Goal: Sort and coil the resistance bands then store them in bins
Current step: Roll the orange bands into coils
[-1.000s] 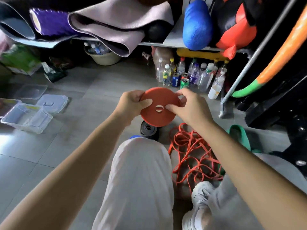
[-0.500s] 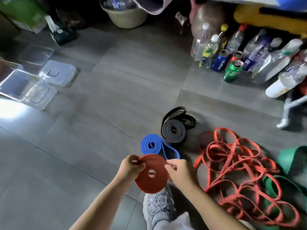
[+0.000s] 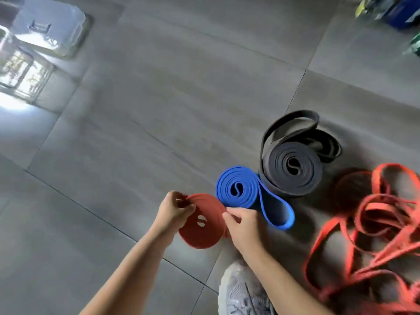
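A tightly coiled red band point(image 3: 202, 222) is held low over the grey floor between both hands. My left hand point(image 3: 173, 210) pinches its left edge and my right hand point(image 3: 243, 223) pinches its right edge. Just beyond it lies a coiled blue band point(image 3: 238, 189) with a loose loop trailing right. Behind that sits a coiled black band point(image 3: 293, 169) with a loose loop at the back. A tangle of loose red bands point(image 3: 375, 235) spreads over the floor at the right.
Clear plastic bins point(image 3: 22, 71) and a clear lid point(image 3: 50, 28) sit at the far left on the floor. Cans and bottles point(image 3: 400, 10) show at the top right corner. My grey shoe point(image 3: 243, 292) is at the bottom edge.
Both hands have lowered the coiled red band from chest height down to the floor, beside the blue coil. The view has tilted down and closer to the floor.
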{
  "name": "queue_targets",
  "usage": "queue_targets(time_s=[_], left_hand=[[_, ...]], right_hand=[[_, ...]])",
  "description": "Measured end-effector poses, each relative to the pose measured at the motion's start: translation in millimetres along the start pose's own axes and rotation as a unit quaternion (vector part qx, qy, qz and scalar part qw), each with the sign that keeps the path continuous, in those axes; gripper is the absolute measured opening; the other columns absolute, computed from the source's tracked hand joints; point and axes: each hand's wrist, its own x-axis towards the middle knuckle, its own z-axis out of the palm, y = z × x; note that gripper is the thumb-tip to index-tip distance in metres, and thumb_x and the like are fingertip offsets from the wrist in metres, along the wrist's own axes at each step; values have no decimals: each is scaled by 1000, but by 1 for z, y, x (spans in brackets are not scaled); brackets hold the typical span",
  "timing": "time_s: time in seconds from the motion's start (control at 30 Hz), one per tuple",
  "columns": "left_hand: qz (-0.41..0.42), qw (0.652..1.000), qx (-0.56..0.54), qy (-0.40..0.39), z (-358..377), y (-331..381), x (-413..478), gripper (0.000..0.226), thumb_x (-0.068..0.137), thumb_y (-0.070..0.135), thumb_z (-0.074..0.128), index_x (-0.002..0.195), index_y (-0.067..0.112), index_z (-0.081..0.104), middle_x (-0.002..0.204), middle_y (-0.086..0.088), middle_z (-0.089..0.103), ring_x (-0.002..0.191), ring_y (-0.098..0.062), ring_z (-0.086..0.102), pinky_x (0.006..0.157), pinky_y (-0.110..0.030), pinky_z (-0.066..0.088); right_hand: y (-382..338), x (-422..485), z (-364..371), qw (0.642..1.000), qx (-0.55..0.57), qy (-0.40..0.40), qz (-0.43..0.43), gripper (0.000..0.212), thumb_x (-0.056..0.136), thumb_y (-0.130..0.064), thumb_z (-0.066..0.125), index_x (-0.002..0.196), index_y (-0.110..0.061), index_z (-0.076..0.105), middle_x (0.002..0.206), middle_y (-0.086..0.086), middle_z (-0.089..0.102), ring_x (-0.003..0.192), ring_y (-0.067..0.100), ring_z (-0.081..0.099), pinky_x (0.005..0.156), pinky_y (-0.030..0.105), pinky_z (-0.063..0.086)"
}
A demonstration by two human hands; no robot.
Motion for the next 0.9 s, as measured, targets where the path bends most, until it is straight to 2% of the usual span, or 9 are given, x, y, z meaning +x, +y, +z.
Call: queue_targets(time_s=[0.1, 0.2, 0.3, 0.4, 0.5, 0.6, 0.73, 0.8, 0.9], left_hand=[[79, 995, 16, 61, -14, 29, 21, 21, 80, 6, 65, 96, 16, 55, 88, -1, 56, 72, -13, 53, 54, -16, 38], [126, 986, -9, 112, -22, 69, 48, 21, 79, 7, 63, 98, 17, 61, 84, 4, 57, 72, -13, 54, 55, -17, 39], [112, 983, -110, 98, -22, 89, 70, 24, 81, 2, 55, 102, 6, 66, 82, -4, 64, 69, -16, 57, 61, -18, 44], [89, 986, -138, 38, -14, 86, 81, 22, 81, -2, 48, 89, 9, 66, 78, -12, 57, 70, -21, 49, 66, -31, 39], [62, 989, -129, 32, -8, 80, 86, 15, 79, 0, 46, 82, 11, 56, 68, -9, 41, 62, -19, 37, 58, -30, 27], [54, 990, -115, 58, -7, 77, 89, 12, 70, 6, 44, 74, 3, 55, 67, -5, 35, 58, -23, 27, 47, -24, 19], [71, 994, -64, 45, -5, 76, 82, 19, 54, 11, 35, 61, 7, 52, 59, -12, 47, 64, -36, 36, 51, -30, 33], [69, 994, -74, 38, -3, 75, 80, 17, 53, 12, 34, 59, 10, 50, 57, -7, 42, 60, -27, 36, 54, -27, 30], [25, 989, -148, 14, 0, 77, 79, 19, 69, -1, 36, 72, 9, 52, 69, -11, 38, 68, -21, 36, 62, -29, 34]], right_hand=[[-31, 17, -3, 998, -42, 14, -46, 24, 90, -24, 55, 69, -12, 56, 59, -1, 55, 61, 23, 48, 54, 30, 32], [-70, 49, -13, 992, -71, 33, -98, 25, 88, -16, 52, 66, -11, 40, 58, 4, 37, 63, 27, 33, 56, 36, 25], [-96, 87, -31, 986, -124, 22, -106, 24, 83, -15, 50, 62, -8, 41, 56, 5, 41, 65, 32, 38, 56, 34, 31], [-102, 114, -44, 977, -190, -27, -89, 20, 79, -14, 49, 83, -2, 65, 74, 13, 68, 82, 36, 61, 68, 36, 53], [-95, 124, -39, 972, -212, -69, -78, 28, 78, -12, 52, 100, -3, 67, 86, 15, 71, 92, 33, 63, 74, 37, 52], [-92, 128, -32, 974, -203, -76, -73, 29, 78, -11, 53, 105, -6, 63, 90, 12, 72, 90, 29, 64, 67, 31, 49], [-92, 136, -34, 967, -223, -80, -97, 33, 81, -12, 54, 112, -4, 64, 101, 11, 72, 79, 22, 63, 62, 25, 42], [-93, 140, -36, 961, -241, -88, -106, 33, 82, -15, 54, 112, -7, 64, 98, 10, 72, 76, 22, 63, 66, 26, 44], [-99, 147, -42, 957, -251, -67, -132, 35, 82, -21, 56, 115, -10, 63, 110, 10, 68, 99, 31, 62, 83, 33, 50]])
